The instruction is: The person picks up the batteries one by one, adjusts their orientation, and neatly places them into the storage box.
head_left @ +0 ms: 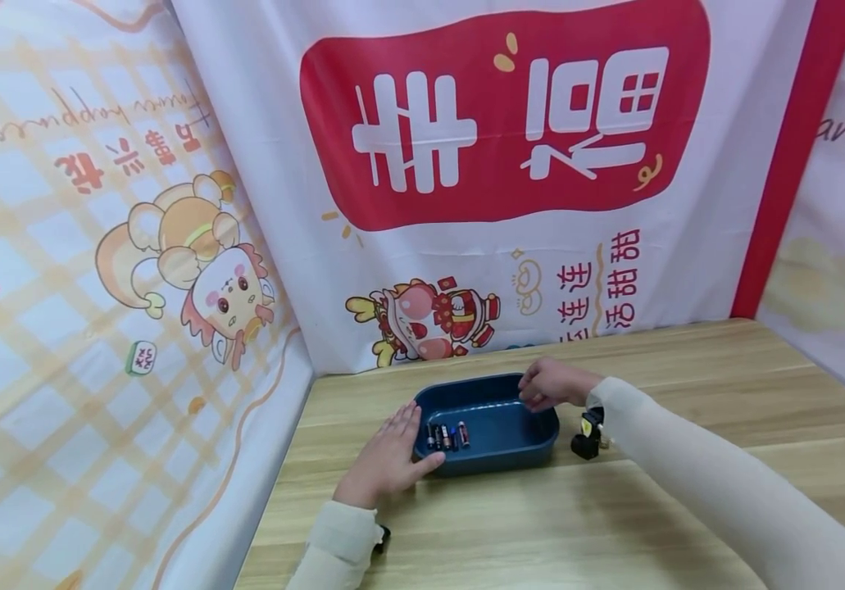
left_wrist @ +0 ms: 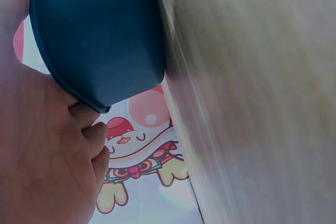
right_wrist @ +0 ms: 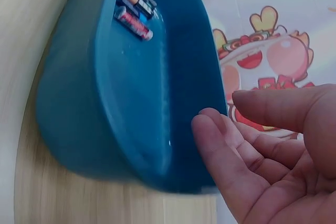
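Note:
A dark blue plastic basin (head_left: 499, 460) with rounded ends stands on the table. Several small batteries (head_left: 445, 436) lie side by side at its left end; a red and silver battery (right_wrist: 134, 23) is nearest the middle. My left hand (head_left: 387, 460) rests on the basin's left end, fingers along the rim and thumb toward the near side. From the left wrist, the fingertips are partly hidden at the rim. Over the right end hovers my right hand (head_left: 551, 383), its fingers loosely bent. Thumb and index finger (right_wrist: 210, 135) are apart, with nothing visible between them.
The wooden table (head_left: 466, 533) extends around the basin. Printed cloth (head_left: 260, 164) hangs behind and to the left of the table. A black wrist camera (head_left: 588, 438) is strapped under the right wrist.

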Demonstrator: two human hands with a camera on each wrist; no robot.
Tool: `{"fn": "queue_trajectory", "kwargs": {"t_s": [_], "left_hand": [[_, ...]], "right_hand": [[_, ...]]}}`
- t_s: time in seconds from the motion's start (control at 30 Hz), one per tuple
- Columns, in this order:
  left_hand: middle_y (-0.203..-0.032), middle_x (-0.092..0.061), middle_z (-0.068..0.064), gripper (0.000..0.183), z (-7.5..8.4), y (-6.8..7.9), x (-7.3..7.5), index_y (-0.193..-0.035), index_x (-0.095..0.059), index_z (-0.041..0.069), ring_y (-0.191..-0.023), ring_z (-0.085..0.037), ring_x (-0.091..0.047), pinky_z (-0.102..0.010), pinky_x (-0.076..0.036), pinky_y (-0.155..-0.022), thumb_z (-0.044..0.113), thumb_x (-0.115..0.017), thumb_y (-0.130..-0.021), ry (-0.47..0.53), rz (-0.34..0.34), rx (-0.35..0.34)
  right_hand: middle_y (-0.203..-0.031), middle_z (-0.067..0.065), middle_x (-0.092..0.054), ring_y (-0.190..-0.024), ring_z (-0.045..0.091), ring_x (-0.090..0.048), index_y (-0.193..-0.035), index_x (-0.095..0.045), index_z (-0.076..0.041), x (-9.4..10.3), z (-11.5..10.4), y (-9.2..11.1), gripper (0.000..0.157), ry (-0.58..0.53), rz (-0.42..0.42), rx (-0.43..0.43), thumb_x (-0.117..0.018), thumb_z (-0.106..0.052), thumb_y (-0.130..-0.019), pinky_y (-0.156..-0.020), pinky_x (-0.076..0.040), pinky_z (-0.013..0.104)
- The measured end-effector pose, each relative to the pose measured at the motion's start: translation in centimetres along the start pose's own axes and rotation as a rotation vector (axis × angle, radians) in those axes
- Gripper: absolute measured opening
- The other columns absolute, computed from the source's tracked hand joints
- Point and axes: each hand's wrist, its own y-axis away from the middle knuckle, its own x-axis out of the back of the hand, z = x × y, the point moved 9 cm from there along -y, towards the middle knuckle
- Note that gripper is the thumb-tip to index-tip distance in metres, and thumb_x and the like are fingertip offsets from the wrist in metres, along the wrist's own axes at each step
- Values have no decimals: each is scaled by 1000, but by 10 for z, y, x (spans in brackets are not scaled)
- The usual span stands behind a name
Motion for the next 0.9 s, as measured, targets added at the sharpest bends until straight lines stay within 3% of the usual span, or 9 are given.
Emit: {"fn": "queue_trajectory", "kwargs": {"t_s": [0.33,0.63,0.9], "left_hand": [[-161,-10,-7,96,-2,-1,-2,-156,-15,5,-147,-23,-9,-43,-14,-117,73,-37,-91,9,10,-1],[-161,-11,-9,96,-2,-3,-3,-156,-16,4,-147,-25,-10,-44,-15,-117,72,-37,-92,13,21,-7],[-161,-11,-9,97,-2,-3,-3,-156,-16,4,-147,-24,-10,-44,-14,-117,74,-36,-91,8,11,1]], "right_hand": [[-101,22,-63,-83,24,-65,-121,-55,14,30,18,13,32,-7,37,4,-60,3,-92,-77,-58,37],[-95,21,-64,-80,24,-67,-112,-57,13,52,34,24,24,-32,56,5,-60,3,-91,-76,-58,39],[-95,18,-65,-84,26,-66,-114,-55,15,70,48,36,27,-23,73,7,-60,2,-91,-82,-56,44]]}}
